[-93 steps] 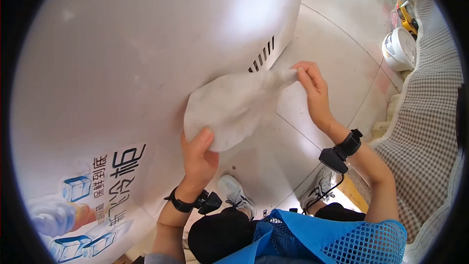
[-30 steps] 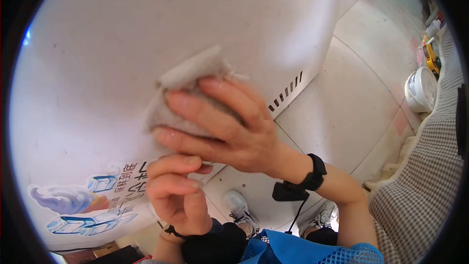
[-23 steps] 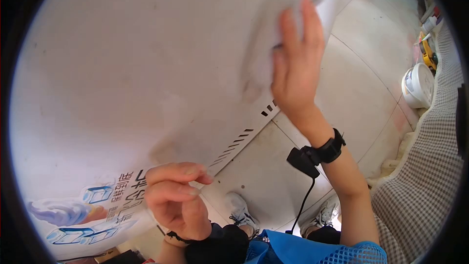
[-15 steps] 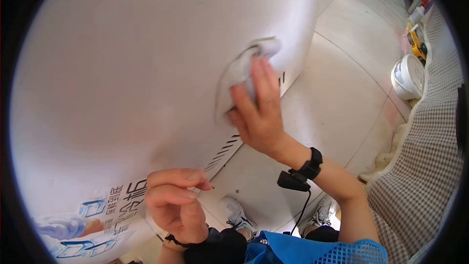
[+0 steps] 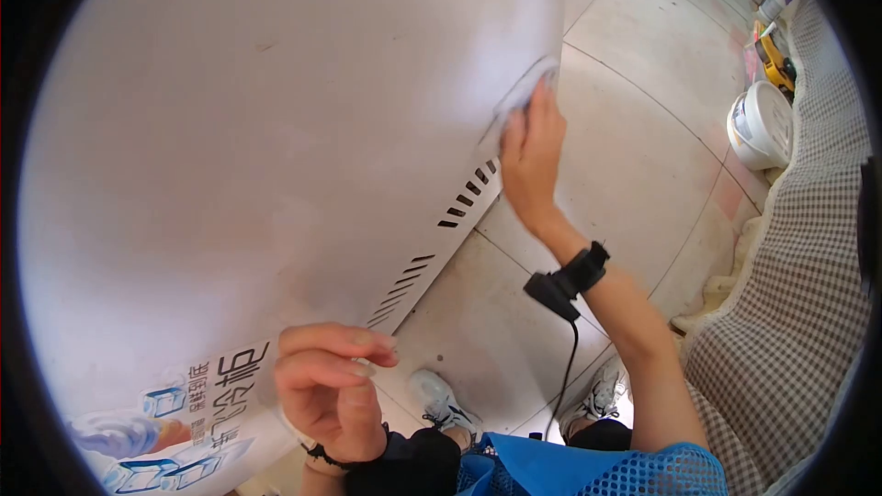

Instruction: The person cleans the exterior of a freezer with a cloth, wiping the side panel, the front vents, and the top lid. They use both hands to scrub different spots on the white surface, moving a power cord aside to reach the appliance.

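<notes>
Head view: cloth (image 5: pixel 517 97) lies beneath the right grip (image 5: pixel 533 152).

The pale cloth (image 5: pixel 522 95) is blurred, and the right hand (image 5: pixel 533 152) hides a part of it, so its full shape cannot be told. The white cabinet (image 5: pixel 276 129) is cut off at the top edge. The dark round border cuts the checked cover (image 5: pixel 790 248) at the right and the ice cream picture (image 5: pixel 115 434) at the lower left. The smallest letters (image 5: pixel 197 430) on the cabinet are too small to read. The blue vest (image 5: pixel 570 468) goes out at the bottom and hides the lower end of the cable (image 5: pixel 572 358).
</notes>
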The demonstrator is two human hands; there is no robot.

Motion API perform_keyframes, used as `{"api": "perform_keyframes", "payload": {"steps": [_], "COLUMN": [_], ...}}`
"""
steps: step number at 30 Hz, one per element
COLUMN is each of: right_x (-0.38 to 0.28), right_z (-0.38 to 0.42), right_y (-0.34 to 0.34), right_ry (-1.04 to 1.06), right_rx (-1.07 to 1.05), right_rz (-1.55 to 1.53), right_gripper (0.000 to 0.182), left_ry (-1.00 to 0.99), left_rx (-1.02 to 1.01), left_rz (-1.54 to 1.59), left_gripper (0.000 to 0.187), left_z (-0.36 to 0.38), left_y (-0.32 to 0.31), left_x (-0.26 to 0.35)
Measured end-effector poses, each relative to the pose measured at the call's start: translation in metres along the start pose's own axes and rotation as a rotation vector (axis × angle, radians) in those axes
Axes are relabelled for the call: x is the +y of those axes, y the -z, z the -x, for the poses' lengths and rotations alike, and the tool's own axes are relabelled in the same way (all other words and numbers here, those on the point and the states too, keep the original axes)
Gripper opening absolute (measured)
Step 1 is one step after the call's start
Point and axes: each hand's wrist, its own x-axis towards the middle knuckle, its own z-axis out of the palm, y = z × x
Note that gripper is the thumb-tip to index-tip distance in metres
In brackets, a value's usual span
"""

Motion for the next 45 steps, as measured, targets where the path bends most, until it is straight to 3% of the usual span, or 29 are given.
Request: {"api": "perform_keyframes", "payload": {"steps": [2,4,8,11,13,16,21,23,26,27,30,31,33,36,38,40,42,45], "right_x": [-0.028,-0.047,-0.024,0.015,0.046,0.075,-0.030,-0.047,-0.018,-0.013,0.002,-0.013,-0.048,-0.037,-0.010,0.027,0.060,0.106], "right_z": [0.004,-0.007,-0.046,-0.065,-0.055,0.012,0.022,0.013,0.003,-0.003,-0.001,0.008,0.043,0.027,0.004,-0.008,0.002,0.056], "right_y": [0.000,0.005,-0.003,-0.007,-0.009,-0.018,0.004,0.008,0.001,-0.001,-0.003,0.000,0.008,0.003,-0.005,-0.013,-0.016,-0.030], "right_ry": [0.035,0.240,0.317,0.184,-0.260,-0.284,0.000,0.354,0.184,-0.046,-0.178,-0.172,0.201,0.266,0.171,-0.109,-0.381,-0.701], "right_rx": [-0.013,0.037,0.103,0.192,0.054,-0.110,-0.057,-0.075,0.003,0.033,0.023,0.023,-0.103,-0.055,-0.012,0.072,-0.040,-0.410], "right_rz": [0.031,-0.019,0.054,0.113,0.113,0.133,-0.108,-0.058,0.002,-0.120,-0.023,-0.020,-0.087,-0.035,-0.044,0.040,0.079,0.147], "right_gripper": [0.057,0.053,0.054,0.058,0.058,0.058,0.061,0.051,0.058,0.059,0.059,0.059,0.059,0.058,0.058,0.056,0.055,0.053], "left_ry": [0.014,0.034,0.033,0.035,0.044,0.099,0.092,0.091,0.053,0.033,0.047,0.071,0.086,0.079,0.061,0.051,0.068,0.088], "left_rx": [-0.024,-0.027,-0.031,-0.016,-0.043,-0.027,-0.040,-0.057,-0.066,-0.072,-0.077,-0.082,-0.069,-0.071,-0.076,-0.095,-0.093,-0.086], "left_rz": [0.000,-0.017,-0.022,-0.016,-0.022,-0.012,0.011,0.014,0.012,0.018,0.019,0.009,0.006,0.005,0.012,0.004,0.000,-0.005], "left_gripper": [0.014,0.013,0.013,0.011,0.011,0.012,0.012,0.012,0.012,0.012,0.012,0.012,0.012,0.013,0.013,0.014,0.014,0.014], "left_z": [0.000,-0.001,-0.005,-0.005,-0.003,-0.002,0.000,-0.001,-0.005,-0.005,0.001,0.002,0.002,0.001,0.001,0.002,0.003,0.004], "left_y": [-0.004,-0.008,-0.013,-0.011,-0.008,-0.008,-0.012,-0.015,-0.014,-0.013,-0.009,-0.008,-0.010,-0.011,-0.010,-0.009,-0.009,-0.009], "left_x": [-0.002,-0.003,-0.004,-0.003,-0.006,-0.004,-0.013,-0.011,-0.008,-0.007,-0.006,-0.007,-0.007,-0.006,-0.005,-0.007,-0.008,-0.008]}}
